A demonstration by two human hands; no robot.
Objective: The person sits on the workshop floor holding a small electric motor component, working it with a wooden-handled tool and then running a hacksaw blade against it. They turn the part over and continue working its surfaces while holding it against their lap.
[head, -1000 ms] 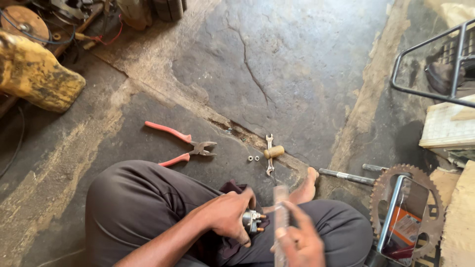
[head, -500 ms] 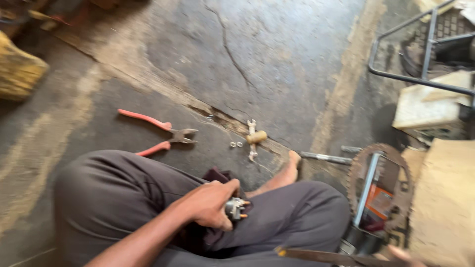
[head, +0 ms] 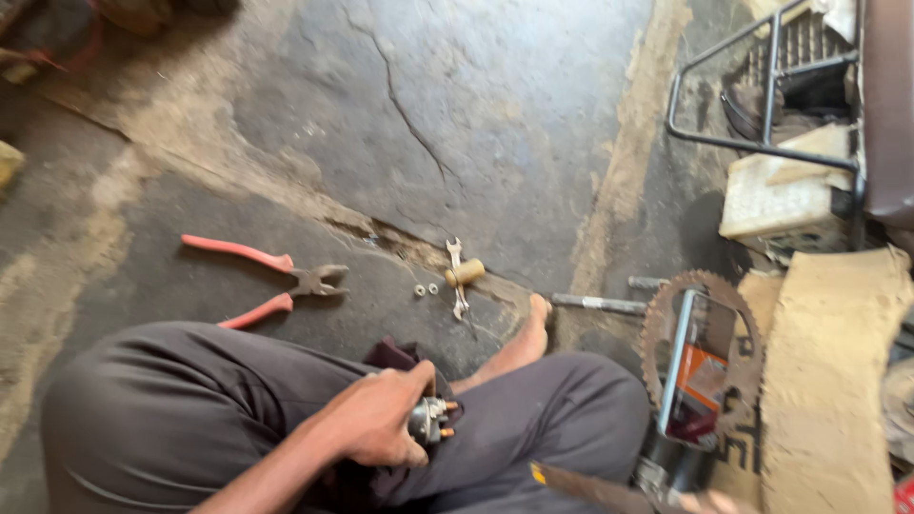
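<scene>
The left hand is clamped around a small metal part with brass-coloured terminals, held over the lap of the seated person, whose dark trousers fill the lower part of the view. The right hand barely shows at the bottom edge; whether it is closed or apart cannot be told, though a long flat rusty blade lies just beside it. A bare foot rests on the cracked concrete floor. On the floor beyond the knees lie red-handled pliers with the tips apart, two small nuts, a small spanner and a short wooden-coloured cylinder touching it. Near the floor's right edge lie a metal rod and a rusty sprocket.
</scene>
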